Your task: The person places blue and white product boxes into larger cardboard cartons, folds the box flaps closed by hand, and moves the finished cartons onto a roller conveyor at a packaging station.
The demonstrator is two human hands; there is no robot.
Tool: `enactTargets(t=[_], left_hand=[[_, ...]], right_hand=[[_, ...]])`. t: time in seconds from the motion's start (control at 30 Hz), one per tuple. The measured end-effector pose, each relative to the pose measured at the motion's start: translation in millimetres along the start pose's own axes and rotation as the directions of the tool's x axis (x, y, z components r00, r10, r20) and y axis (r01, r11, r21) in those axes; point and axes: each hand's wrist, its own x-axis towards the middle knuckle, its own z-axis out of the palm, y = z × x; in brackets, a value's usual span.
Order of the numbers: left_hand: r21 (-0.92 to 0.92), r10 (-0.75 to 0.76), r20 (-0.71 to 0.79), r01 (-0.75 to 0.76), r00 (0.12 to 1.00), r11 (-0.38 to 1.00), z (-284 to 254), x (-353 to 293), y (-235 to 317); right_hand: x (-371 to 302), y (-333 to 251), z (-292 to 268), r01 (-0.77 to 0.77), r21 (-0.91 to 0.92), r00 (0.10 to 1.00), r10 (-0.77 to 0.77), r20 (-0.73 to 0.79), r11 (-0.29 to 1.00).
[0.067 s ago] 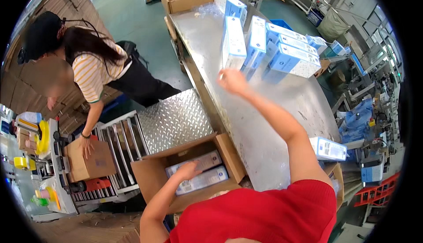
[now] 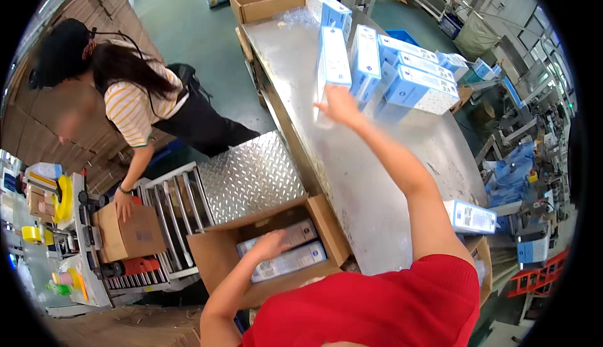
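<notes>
My right hand reaches over the metal table to the near end of an upright blue-and-white box. Its thumb is spread away from the fingers, which overlap the box's lower end; a firm grip does not show. Inside an open cardboard carton, two similar boxes lie side by side. Over the farther box rests my left hand, its fingers stretched out. The nearer box lies just beside that hand. Whether the left fingertips press on the box, I cannot tell.
Several more boxes stand on the metal table, with one box at its right edge. A co-worker touches a closed carton on the roller conveyor. A ridged metal plate adjoins the rollers.
My right hand has moved slightly right and farther forward, now meeting the near end of the upright box. My left hand stays over the boxes in the carton.
</notes>
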Motion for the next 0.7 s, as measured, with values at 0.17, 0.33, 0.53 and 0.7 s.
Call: enactTargets(t=[0.17, 0.33, 0.53, 0.7], left_hand=[[-0.052, 0.178, -0.140, -0.186, 0.974, 0.981, -71, 38, 90], [0.220, 0.260, -0.306, -0.197, 0.916, 0.955, -136, 97, 148], [0.692, 0.523, -0.343, -0.166, 0.780, 0.702, -173, 175, 192], [0.558, 0.335, -0.108, -0.222, 0.936, 0.799, -124, 201, 218]], right_hand=[[90, 59, -2, -0.493, 0.062, 0.870, 0.492, 0.020, 0.868], [78, 56, 18, -0.403, 0.102, 0.903, 0.377, 0.209, 0.909], [-71, 128, -54, 0.107, 0.324, 0.848, -0.256, 0.464, 0.940], [-52, 293, -69, -0.160, -0.124, 0.983, 0.147, -0.109, 0.979]])
